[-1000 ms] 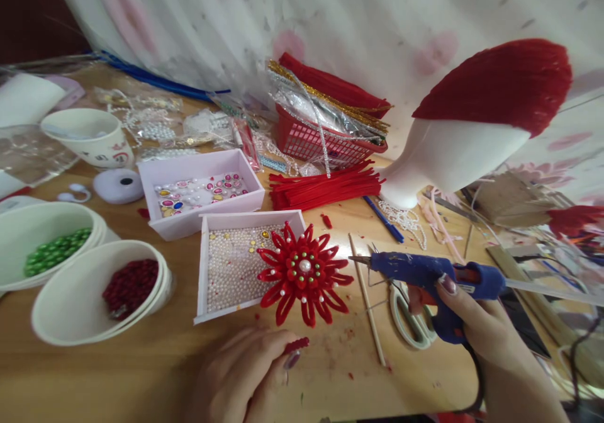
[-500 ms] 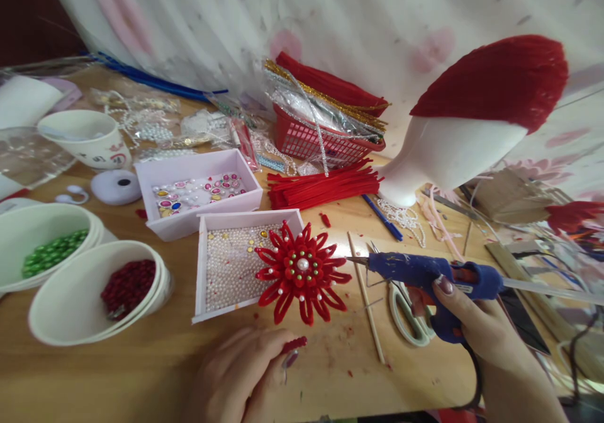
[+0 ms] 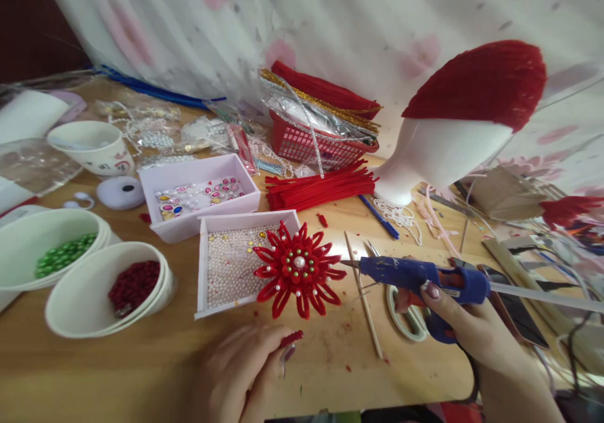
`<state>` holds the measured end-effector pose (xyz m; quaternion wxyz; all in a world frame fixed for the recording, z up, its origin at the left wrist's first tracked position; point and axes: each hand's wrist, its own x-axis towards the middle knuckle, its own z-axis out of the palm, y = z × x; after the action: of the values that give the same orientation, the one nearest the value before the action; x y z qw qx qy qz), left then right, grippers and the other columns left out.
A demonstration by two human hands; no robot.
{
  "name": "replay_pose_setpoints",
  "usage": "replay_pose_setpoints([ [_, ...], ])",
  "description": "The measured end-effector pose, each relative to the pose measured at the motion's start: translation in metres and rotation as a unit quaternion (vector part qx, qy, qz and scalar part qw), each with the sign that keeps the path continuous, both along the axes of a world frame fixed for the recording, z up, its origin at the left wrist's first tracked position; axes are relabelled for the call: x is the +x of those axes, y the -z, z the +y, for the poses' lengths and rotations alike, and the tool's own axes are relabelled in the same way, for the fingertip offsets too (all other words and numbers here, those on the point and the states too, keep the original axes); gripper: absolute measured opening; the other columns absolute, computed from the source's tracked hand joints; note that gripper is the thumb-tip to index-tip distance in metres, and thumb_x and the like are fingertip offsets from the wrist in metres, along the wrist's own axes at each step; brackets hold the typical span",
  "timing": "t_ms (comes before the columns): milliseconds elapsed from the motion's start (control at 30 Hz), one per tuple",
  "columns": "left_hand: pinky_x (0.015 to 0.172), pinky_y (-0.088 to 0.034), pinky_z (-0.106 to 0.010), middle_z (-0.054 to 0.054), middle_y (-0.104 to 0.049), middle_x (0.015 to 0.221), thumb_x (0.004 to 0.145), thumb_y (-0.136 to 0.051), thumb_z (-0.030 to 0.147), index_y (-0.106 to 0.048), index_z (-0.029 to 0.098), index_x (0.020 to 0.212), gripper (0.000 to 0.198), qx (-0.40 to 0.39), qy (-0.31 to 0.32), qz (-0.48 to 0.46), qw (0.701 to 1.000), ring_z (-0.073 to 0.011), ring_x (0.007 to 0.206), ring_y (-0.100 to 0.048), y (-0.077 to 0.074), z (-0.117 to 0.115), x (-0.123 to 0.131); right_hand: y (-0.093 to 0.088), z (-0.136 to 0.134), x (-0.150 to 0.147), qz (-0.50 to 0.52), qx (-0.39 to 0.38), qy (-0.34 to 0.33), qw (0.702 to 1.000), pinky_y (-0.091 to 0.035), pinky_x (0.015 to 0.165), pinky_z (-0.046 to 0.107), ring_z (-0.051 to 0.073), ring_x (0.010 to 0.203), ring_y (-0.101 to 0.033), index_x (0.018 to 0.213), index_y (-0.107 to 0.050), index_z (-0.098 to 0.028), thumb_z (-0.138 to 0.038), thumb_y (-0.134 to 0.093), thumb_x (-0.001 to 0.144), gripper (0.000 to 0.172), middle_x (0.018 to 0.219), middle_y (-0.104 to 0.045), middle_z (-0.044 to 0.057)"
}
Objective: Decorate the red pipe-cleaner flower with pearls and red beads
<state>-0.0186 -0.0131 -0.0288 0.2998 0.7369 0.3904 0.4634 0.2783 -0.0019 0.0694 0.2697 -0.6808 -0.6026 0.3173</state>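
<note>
My left hand (image 3: 245,372) is closed near the table's front edge, pinching the red stem of a red pipe-cleaner flower (image 3: 297,270) studded with pearls and green beads. The flower stands up over the corner of a white box of pearls (image 3: 226,265). My right hand (image 3: 467,328) grips a blue glue gun (image 3: 419,278) by its handle. Its nozzle points left, just right of the flower's petals without touching them.
Two white bowls hold green beads (image 3: 61,254) and dark red beads (image 3: 134,284). A box of coloured gems (image 3: 201,193), a bundle of red pipe cleaners (image 3: 321,187), a red basket (image 3: 311,146), a foam head with a red cap (image 3: 453,140), scissors (image 3: 406,313) and a wooden stick (image 3: 363,300) lie around.
The glue gun and my right hand have shifted slightly left, bringing the nozzle closer to the flower. My left hand keeps holding the flower.
</note>
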Motion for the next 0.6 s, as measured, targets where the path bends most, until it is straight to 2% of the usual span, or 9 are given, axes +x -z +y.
replay_pose_setpoints([
  [100, 0.073, -0.058, -0.017, 0.004, -0.071, 0.075, 0.097, -0.054, 0.014, -0.066, 0.026, 0.109, 0.021, -0.006, 0.002, -0.012, 1.0, -0.0098, 0.067, -0.07, 0.001, -0.002, 0.0, 0.003, -0.004, 0.004, -0.023, 0.006, -0.003, 1.0, -0.047, 0.053, 0.028, 0.02, 0.059, -0.059, 0.067, -0.077, -0.021, -0.071, -0.057, 0.087, 0.058, 0.063, -0.067, 0.006],
  [167, 0.071, -0.057, -0.016, 0.005, -0.07, 0.073, 0.096, -0.054, 0.013, -0.065, 0.026, 0.11, 0.022, -0.003, 0.004, -0.017, 1.0, -0.009, 0.065, -0.069, 0.002, -0.002, 0.0, 0.005, -0.007, 0.005, -0.011, 0.003, 0.004, 1.0, -0.047, 0.054, 0.028, 0.019, 0.059, -0.058, 0.07, -0.078, -0.021, -0.072, -0.057, 0.088, 0.058, 0.06, -0.064, 0.005],
  [267, 0.067, -0.057, -0.014, 0.006, -0.07, 0.071, 0.095, -0.056, 0.012, -0.066, 0.026, 0.109, 0.022, 0.011, 0.006, -0.016, 1.0, -0.0085, 0.062, -0.069, 0.002, 0.001, -0.001, 0.006, -0.015, 0.002, 0.029, 0.015, 0.029, 0.999, -0.04, 0.047, 0.027, 0.016, 0.051, -0.049, 0.069, -0.078, -0.02, -0.074, -0.058, 0.085, 0.06, 0.053, -0.055, 0.002],
  [433, 0.061, -0.056, -0.017, 0.005, -0.068, 0.065, 0.095, -0.057, 0.017, -0.069, 0.023, 0.099, 0.015, 0.002, -0.014, -0.003, 1.0, -0.0106, 0.058, -0.068, 0.0, 0.001, 0.001, 0.007, -0.027, -0.013, 0.08, 0.052, 0.1, 0.99, -0.033, 0.046, 0.026, 0.013, 0.05, -0.044, 0.06, -0.068, -0.02, -0.076, -0.06, 0.083, 0.062, 0.056, -0.054, 0.001],
  [600, 0.061, -0.053, -0.018, 0.006, -0.064, 0.06, 0.099, -0.056, 0.027, -0.072, 0.023, 0.097, 0.017, -0.049, -0.053, -0.025, 0.997, -0.0102, 0.054, -0.063, 0.001, -0.003, 0.004, 0.012, -0.026, -0.016, 0.037, 0.03, 0.054, 0.997, -0.037, 0.049, 0.027, 0.014, 0.053, -0.049, 0.058, -0.063, -0.019, -0.083, -0.054, 0.081, 0.069, 0.058, -0.055, 0.002],
])
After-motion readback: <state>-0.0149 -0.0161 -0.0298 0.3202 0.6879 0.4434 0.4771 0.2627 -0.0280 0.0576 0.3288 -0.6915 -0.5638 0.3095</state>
